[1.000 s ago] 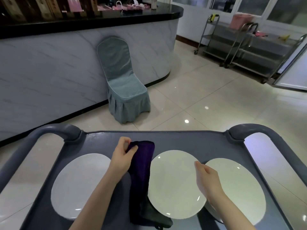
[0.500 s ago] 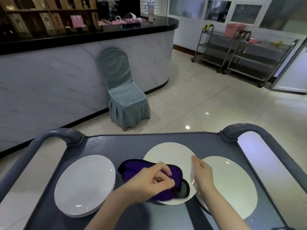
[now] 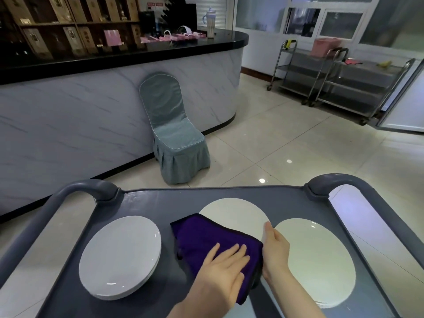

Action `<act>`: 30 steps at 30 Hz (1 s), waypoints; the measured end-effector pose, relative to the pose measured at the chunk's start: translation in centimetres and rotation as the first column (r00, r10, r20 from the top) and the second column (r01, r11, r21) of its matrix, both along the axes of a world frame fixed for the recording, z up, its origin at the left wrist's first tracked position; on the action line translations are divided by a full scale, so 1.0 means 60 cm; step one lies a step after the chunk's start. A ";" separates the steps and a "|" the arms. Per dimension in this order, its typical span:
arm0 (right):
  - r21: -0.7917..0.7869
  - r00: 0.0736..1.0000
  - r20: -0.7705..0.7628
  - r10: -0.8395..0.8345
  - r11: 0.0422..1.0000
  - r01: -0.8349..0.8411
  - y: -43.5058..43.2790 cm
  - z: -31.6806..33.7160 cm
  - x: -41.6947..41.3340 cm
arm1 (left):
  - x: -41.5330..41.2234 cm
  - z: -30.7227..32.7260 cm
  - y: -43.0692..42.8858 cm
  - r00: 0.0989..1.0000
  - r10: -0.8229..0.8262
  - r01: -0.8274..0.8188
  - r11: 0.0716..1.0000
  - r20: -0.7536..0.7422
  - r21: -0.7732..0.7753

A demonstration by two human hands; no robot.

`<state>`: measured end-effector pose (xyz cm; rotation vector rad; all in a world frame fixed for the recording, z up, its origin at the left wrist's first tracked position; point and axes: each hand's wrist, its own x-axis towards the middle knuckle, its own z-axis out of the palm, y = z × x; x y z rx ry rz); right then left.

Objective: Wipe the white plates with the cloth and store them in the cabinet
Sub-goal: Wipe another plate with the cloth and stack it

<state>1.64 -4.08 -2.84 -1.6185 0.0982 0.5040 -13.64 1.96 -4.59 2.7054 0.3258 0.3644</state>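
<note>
Left hand (image 3: 226, 269), fingers straight, presses the purple cloth (image 3: 206, 239), long axis 10-to-4 o'clock, onto the middle white plate (image 3: 234, 214). Right hand (image 3: 274, 249) meets its 4 o'clock rim; finger curl indeterminate.

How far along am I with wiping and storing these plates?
Done: nothing stored; every plate sits on the grey cart. In hand: left hand presses the purple cloth onto the middle round white plate, right hand at its rim. Remaining, likely: the stack of white plates, the rightmost white plate, then storing.

Restaurant: bar counter (image 3: 137, 53), banquet chair (image 3: 174, 134), service trolleys (image 3: 332, 83).
</note>
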 end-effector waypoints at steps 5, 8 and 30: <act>0.072 0.998 0.032 0.053 0.996 -0.056 0.007 -0.006 -0.031 | 0.038 0.032 0.039 0.993 -0.006 -0.001 0.999 -0.122 -0.054; 0.122 0.997 0.042 0.062 0.990 -0.066 0.010 0.001 -0.032 | 0.042 0.042 0.078 0.980 0.146 -0.137 0.988 -0.132 0.074; 0.218 0.998 0.054 0.023 0.975 -0.034 0.003 0.068 -0.029 | 0.007 0.058 0.113 0.965 0.235 -0.215 0.962 -0.113 0.166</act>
